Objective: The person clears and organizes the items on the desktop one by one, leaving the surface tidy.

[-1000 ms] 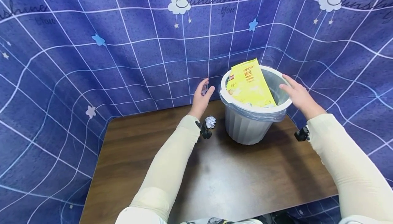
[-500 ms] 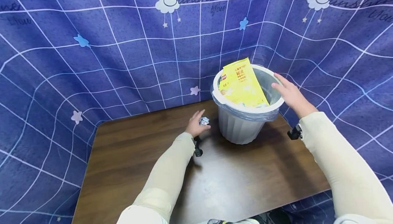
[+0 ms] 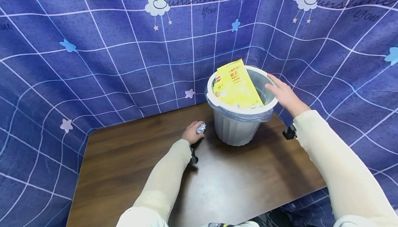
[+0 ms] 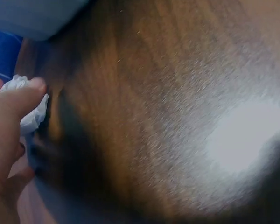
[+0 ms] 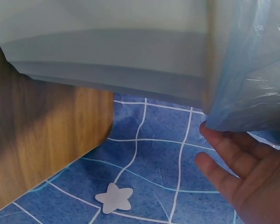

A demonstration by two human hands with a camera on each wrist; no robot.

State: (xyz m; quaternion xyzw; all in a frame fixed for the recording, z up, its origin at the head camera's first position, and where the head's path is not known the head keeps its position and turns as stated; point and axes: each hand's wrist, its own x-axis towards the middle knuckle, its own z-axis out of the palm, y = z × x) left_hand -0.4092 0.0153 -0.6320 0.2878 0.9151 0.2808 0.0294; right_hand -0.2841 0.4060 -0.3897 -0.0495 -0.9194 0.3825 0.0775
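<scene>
On the table, my left hand (image 3: 190, 133) holds a small crumpled paper ball (image 3: 201, 128) between curled fingers and thumb. The left wrist view shows the thumb lying across the white paper ball (image 4: 35, 117). My right hand (image 3: 286, 95) is at the right rim of a grey-white trash bin (image 3: 231, 130). Seen from the right wrist, the fingertips of that hand (image 5: 245, 170) touch the translucent bluish bag (image 5: 252, 79) that lines the bin, and its fingers are extended. A yellow snack packet (image 3: 237, 85) sticks up out of the bin.
The brown wooden table (image 3: 130, 151) carries the bin near its back right edge. Behind and beside it hangs a blue curtain (image 3: 124, 64) with white grid lines, clouds and stars. Light glares off the table's front middle.
My left hand has come down from beside the bin to the tabletop and closed its fingers round the paper ball. My right hand stays at the bin's rim.
</scene>
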